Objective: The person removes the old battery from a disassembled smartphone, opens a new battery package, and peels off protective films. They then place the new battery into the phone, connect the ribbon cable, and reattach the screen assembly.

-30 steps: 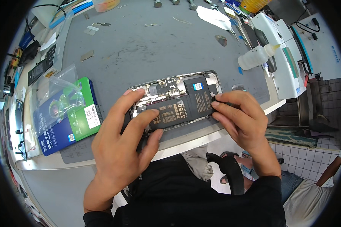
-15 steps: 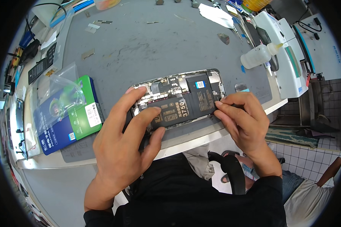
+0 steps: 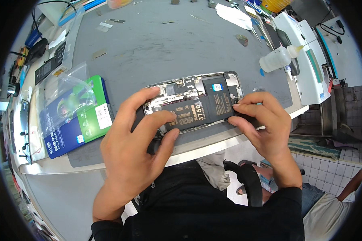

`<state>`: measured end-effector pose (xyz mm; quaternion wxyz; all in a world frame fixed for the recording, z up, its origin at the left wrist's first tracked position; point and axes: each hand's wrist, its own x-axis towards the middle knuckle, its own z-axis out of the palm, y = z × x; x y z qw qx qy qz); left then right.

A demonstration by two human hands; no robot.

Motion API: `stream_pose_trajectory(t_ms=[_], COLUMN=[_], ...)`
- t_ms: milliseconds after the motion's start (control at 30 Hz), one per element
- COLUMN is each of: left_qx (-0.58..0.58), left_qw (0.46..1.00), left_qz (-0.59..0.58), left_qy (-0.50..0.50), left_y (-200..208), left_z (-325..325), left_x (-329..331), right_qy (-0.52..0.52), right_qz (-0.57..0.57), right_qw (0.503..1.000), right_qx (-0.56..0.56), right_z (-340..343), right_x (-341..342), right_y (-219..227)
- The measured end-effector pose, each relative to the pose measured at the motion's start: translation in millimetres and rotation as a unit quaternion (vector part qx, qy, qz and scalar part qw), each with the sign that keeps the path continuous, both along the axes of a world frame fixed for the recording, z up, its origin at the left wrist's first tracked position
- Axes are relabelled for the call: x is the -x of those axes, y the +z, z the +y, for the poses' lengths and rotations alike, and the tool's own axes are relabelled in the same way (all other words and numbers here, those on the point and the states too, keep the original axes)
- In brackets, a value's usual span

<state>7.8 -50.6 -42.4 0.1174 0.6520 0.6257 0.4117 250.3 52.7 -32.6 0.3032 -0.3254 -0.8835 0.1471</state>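
Observation:
An opened smartphone (image 3: pixel 185 85) lies at a slant near the table's front edge, its circuit boards and metal parts bare. Inside it sits a black L-shaped battery (image 3: pixel 219 102) with light print and a small blue-and-white label. My left hand (image 3: pixel 128 150) grips the phone's left end, forefinger at the far edge, another finger on the battery and thumb by the near edge. At the right end, my right hand (image 3: pixel 267 122) has fingertips and thumb closed on the phone's near right corner; the exact contact is hidden behind the fingers.
Left of the phone, a clear plastic bag (image 3: pixel 70 100) lies over a blue-and-green package (image 3: pixel 94 124). A squeeze bottle (image 3: pixel 279 58) and a white machine (image 3: pixel 301 44) stand on the right. Metal scraps (image 3: pixel 99 53) dot the grey mat (image 3: pixel 149 48). Another person's arm (image 3: pixel 352 185) shows at lower right.
The whole view has shifted slightly. My right thumb has parted a little from the fingers at the phone's corner. My left hand keeps its hold.

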Motion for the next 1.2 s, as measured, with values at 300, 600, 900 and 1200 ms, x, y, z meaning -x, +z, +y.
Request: stream_pose_trajectory(t_ms=[300, 600, 900, 1200], left_qx=[0.021, -0.011, -0.018, -0.019], left_qw=[0.999, 0.998, 0.996, 0.997], left_qz=[0.024, 0.065, 0.090, 0.068], left_qy=[0.016, 0.003, -0.003, -0.015], left_y=[4.1, 1.2, -1.7, -2.0], left_z=[-0.4, 0.5, -1.5, 0.7], left_x=[-2.6, -2.0, -0.7, 0.3], right_qy=[-0.011, -0.018, 0.079, 0.073], right_qz=[0.019, -0.012, -0.062, -0.072], right_qw=[0.996, 0.998, 0.992, 0.990], right_qx=[0.088, 0.055, -0.076, -0.094], right_z=[3.1, -0.5, 1.7, 5.9], right_x=[3.3, 8.2, 22.3, 49.1], right_y=[4.0, 9.1, 21.3, 6.5])
